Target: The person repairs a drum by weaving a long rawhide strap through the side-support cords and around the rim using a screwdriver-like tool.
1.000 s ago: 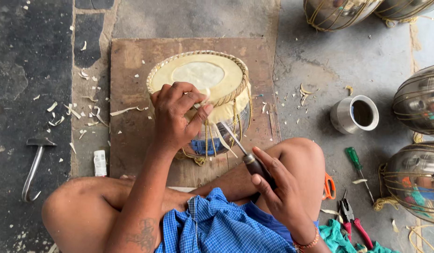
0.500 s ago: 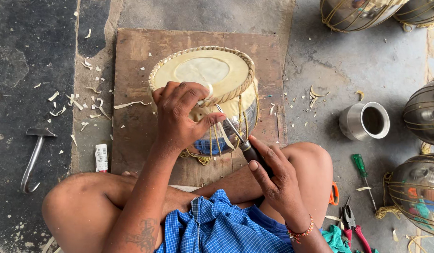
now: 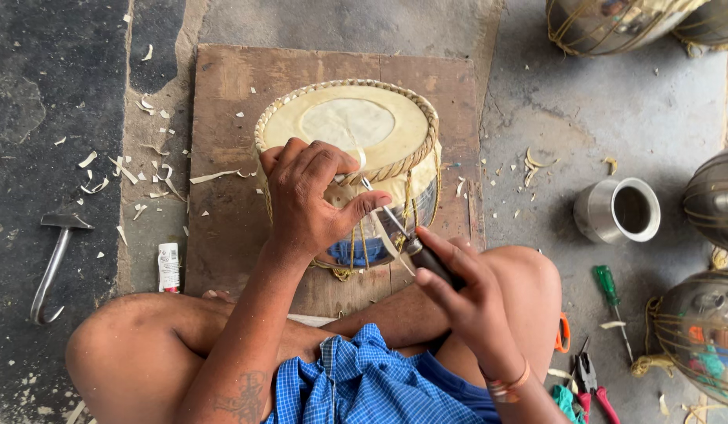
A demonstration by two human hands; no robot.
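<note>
Grey concrete floor [image 3: 364,31] carries a worn wooden board [image 3: 223,94], and on the middle of that board stands a small drum [image 3: 356,129] with a pale skin head, a braided rim and thin straps running down its metal body. The left hand [image 3: 309,196] lies over the drum's near rim, fingers [image 3: 317,161] curled and pressing down on the braid, thumb pushed toward the blade. The right hand [image 3: 466,294] is wrapped tight round the dark handle of a narrow knife [image 3: 395,228], whose tip sits at the rim just beside the left thumb. The drum looks fairly heavy and rigid in its shell, but the stretched skin is likely thin and easy to nick (the braid is the safer place to grip). Pale shavings [image 3: 152,177] litter the board's left edge. A hammer [image 3: 54,263], a steel cup [image 3: 619,210] and a green screwdriver [image 3: 611,290] lie on the floor, well apart.
</note>
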